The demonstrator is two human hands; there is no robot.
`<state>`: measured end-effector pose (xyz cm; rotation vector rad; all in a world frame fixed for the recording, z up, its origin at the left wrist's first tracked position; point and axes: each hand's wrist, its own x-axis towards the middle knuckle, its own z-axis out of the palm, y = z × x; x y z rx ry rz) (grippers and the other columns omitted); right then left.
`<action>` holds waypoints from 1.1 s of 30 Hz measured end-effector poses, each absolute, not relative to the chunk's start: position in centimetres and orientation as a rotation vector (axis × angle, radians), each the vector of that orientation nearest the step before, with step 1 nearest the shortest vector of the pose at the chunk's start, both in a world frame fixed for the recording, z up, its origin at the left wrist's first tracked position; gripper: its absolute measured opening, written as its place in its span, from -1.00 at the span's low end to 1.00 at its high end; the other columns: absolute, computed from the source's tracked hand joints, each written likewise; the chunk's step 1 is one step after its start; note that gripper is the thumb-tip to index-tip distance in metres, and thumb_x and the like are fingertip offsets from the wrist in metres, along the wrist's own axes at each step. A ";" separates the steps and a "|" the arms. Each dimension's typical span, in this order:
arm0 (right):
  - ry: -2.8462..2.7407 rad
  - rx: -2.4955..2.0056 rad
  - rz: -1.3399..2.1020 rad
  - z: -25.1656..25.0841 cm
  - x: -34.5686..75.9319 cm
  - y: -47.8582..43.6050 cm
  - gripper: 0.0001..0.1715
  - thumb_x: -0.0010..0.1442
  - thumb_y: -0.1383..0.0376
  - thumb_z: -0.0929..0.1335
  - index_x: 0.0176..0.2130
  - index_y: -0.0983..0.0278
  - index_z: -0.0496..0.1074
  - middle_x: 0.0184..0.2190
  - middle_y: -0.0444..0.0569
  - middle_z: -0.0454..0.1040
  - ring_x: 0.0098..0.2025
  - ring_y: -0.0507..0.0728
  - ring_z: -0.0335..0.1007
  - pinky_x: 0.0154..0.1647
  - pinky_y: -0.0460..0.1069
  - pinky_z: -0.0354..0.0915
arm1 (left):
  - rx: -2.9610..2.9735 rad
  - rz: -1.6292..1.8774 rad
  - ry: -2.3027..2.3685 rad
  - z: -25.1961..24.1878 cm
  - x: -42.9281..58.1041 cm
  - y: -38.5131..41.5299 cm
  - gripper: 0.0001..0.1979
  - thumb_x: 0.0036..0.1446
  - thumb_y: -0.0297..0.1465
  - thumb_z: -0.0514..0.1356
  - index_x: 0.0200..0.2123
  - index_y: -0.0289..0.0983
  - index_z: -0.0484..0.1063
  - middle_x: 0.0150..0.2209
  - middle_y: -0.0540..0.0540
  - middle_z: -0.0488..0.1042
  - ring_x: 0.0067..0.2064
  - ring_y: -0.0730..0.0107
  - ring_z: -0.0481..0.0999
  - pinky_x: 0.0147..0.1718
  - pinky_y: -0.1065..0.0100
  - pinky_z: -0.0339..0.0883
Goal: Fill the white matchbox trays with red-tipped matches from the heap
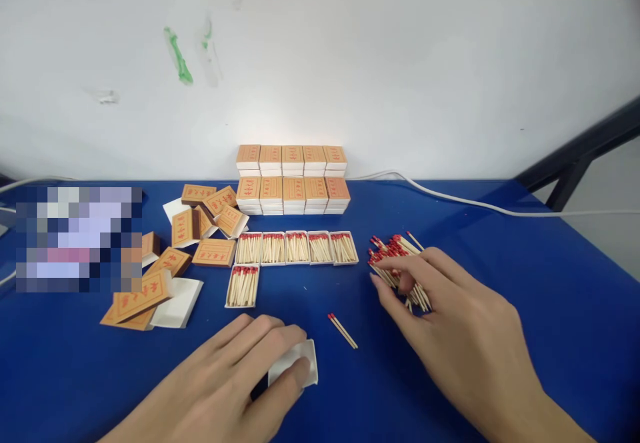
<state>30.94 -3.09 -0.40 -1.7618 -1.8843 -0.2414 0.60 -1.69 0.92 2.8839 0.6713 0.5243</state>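
Observation:
Between its thumb and fingers, my left hand (220,376) grips a small white matchbox tray (286,362) at the table's front. No matches show in the visible part of that tray. My right hand (465,323) hovers over a heap of red-tipped matches (384,251), thumb and forefinger apart, covering part of it. Whether a finger touches a match I cannot tell. Two loose matches (343,331) lie side by side between my hands. Beyond them stands a row of trays (355,258) filled with matches. One more filled tray (242,306) sits below the row's left end.
Orange-topped matchboxes (293,190) are stacked in two rows against the white wall (360,63). Matchbox sleeves (215,252) and white trays (177,304) lie jumbled at left, beside a pixelated object (75,236). A white cable (465,204) crosses the blue table (500,256) behind.

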 end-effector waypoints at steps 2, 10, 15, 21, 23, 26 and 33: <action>-1.876 -1.788 -0.397 -0.8 31.0 -2.9 -0.75 0.55 0.22 0.38 -0.16 0.17 0.64 -0.31 -0.08 0.59 -0.42 0.12 0.54 -0.51 0.01 0.22 | 2.885 0.517 0.662 0.9 0.5 -1.7 -0.65 0.71 -0.27 0.05 0.20 -0.15 0.63 0.17 -0.10 0.68 0.12 0.23 0.67 0.06 0.27 0.62; -1.954 -1.764 -0.345 -1.3 31.2 -2.6 -0.74 0.56 0.24 0.39 -0.22 0.20 0.61 -0.33 -0.10 0.57 -0.41 0.10 0.56 -0.48 -0.01 0.27 | 2.819 0.520 0.664 1.4 0.8 -1.4 -0.56 0.73 -0.38 -0.08 0.19 -0.14 0.63 0.13 -0.07 0.69 0.09 0.28 0.68 0.01 0.29 0.64; -1.953 -1.768 -0.286 -1.1 31.1 -2.6 -0.71 0.57 0.20 0.38 -0.23 0.18 0.60 -0.34 -0.11 0.57 -0.39 0.12 0.57 -0.48 0.00 0.26 | 2.826 0.532 0.679 1.4 1.0 -1.5 -0.61 0.72 -0.37 -0.02 0.16 -0.15 0.64 0.11 -0.08 0.70 0.05 0.28 0.68 -0.01 0.29 0.63; -1.932 -1.759 -0.365 -0.9 31.2 -2.7 -0.71 0.58 0.22 0.37 -0.21 0.19 0.60 -0.32 -0.08 0.59 -0.33 0.14 0.59 -0.43 0.02 0.27 | 2.848 0.516 0.635 1.3 0.7 -1.5 -0.58 0.73 -0.32 -0.06 0.18 -0.18 0.62 0.15 -0.12 0.68 0.09 0.23 0.68 0.03 0.27 0.63; -1.922 -1.763 -0.367 -0.8 31.2 -2.7 -0.72 0.57 0.23 0.38 -0.22 0.19 0.59 -0.32 -0.08 0.58 -0.32 0.15 0.59 -0.42 0.03 0.27 | 2.840 0.503 0.634 1.2 0.6 -1.4 -0.58 0.74 -0.31 -0.06 0.19 -0.18 0.61 0.15 -0.11 0.68 0.10 0.24 0.68 0.04 0.28 0.63; -1.898 -1.727 -0.291 -0.6 30.9 -2.8 -0.75 0.54 0.24 0.40 -0.25 0.18 0.56 -0.33 -0.09 0.55 -0.30 0.14 0.58 -0.42 0.02 0.29 | 2.841 0.508 0.633 1.2 0.5 -1.4 -0.58 0.73 -0.36 -0.07 0.20 -0.18 0.61 0.15 -0.10 0.68 0.12 0.24 0.68 0.05 0.27 0.63; -2.034 -1.598 0.195 -0.5 29.6 -3.8 -0.75 0.47 0.24 0.44 -0.32 0.16 0.52 -0.34 -0.14 0.49 -0.40 0.06 0.48 -0.34 0.02 0.39 | 2.852 0.501 0.639 1.2 0.7 -1.5 -0.59 0.71 -0.43 -0.05 0.20 -0.20 0.61 0.13 -0.11 0.68 0.12 0.18 0.67 0.05 0.18 0.63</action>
